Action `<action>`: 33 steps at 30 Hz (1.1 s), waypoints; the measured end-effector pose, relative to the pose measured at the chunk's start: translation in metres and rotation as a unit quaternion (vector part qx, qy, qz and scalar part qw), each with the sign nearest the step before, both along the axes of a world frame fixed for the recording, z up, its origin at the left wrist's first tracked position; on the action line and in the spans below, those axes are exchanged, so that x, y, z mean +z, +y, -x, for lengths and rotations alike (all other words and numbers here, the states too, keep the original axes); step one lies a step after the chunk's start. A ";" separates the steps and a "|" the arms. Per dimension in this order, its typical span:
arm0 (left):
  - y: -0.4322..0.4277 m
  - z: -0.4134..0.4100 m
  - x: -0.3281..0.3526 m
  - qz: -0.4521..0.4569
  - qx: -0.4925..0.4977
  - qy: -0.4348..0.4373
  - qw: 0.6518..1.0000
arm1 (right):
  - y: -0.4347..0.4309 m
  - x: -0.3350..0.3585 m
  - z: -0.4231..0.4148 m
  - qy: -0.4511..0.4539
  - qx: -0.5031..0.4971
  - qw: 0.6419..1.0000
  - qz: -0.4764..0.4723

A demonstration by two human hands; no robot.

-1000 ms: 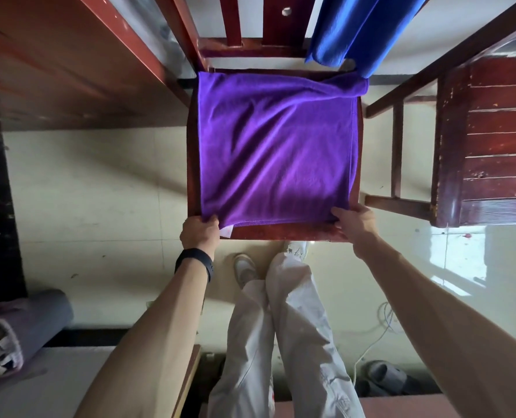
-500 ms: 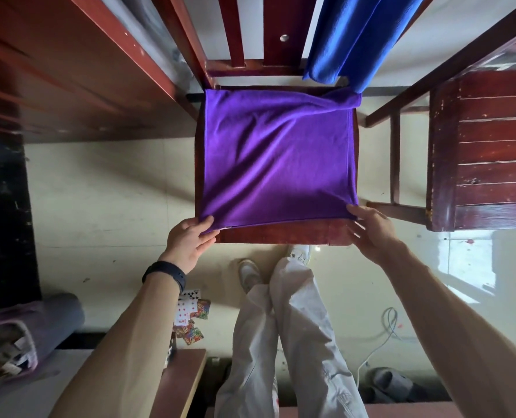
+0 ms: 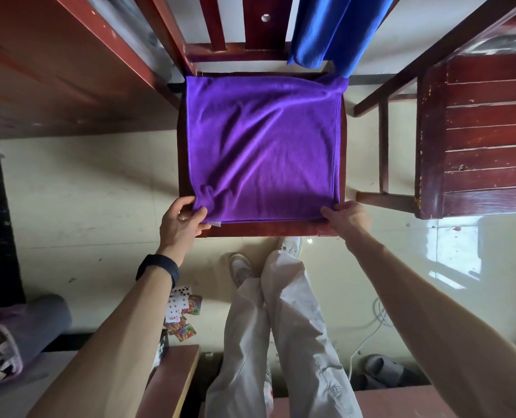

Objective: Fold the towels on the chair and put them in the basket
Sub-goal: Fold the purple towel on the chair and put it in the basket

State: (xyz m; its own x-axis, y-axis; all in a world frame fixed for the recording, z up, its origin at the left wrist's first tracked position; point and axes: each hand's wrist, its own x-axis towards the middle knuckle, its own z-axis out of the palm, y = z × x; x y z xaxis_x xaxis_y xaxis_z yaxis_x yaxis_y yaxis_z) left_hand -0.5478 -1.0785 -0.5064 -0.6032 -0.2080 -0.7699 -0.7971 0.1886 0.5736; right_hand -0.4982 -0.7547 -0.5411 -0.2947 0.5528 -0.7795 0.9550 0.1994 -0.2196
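Observation:
A purple towel (image 3: 262, 146) lies spread flat over the seat of a dark red wooden chair (image 3: 269, 229). My left hand (image 3: 183, 220) pinches the towel's near left corner between thumb and fingers. My right hand (image 3: 345, 217) grips the near right corner at the seat's front edge. A blue towel (image 3: 329, 28) hangs over the chair's backrest at the top, its lower end touching the purple towel's far right corner. No basket shows in this view.
A second slatted wooden chair (image 3: 486, 137) stands to the right. A wooden desk edge (image 3: 70, 64) runs along the left. Playing cards (image 3: 181, 312) lie on the floor by my legs, a white cable (image 3: 368, 336) and slippers (image 3: 386, 371) at the lower right.
Both hands let go of the near corners half a second ago, opening slightly, and now grip them again. The view has shifted a little.

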 end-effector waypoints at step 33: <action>-0.031 0.026 0.193 -0.198 0.213 -0.170 0.942 | 0.010 0.209 -0.011 0.204 -0.158 0.959 0.119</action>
State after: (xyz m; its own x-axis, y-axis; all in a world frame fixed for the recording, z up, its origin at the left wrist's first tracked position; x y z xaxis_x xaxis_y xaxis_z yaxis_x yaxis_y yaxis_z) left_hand -0.5742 -1.1092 -0.3138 -0.2351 -0.0302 -0.9715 -0.9025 -0.3644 0.2297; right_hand -0.4868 -0.7447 -0.3318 -0.4483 0.4856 -0.7505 0.7850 -0.1877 -0.5904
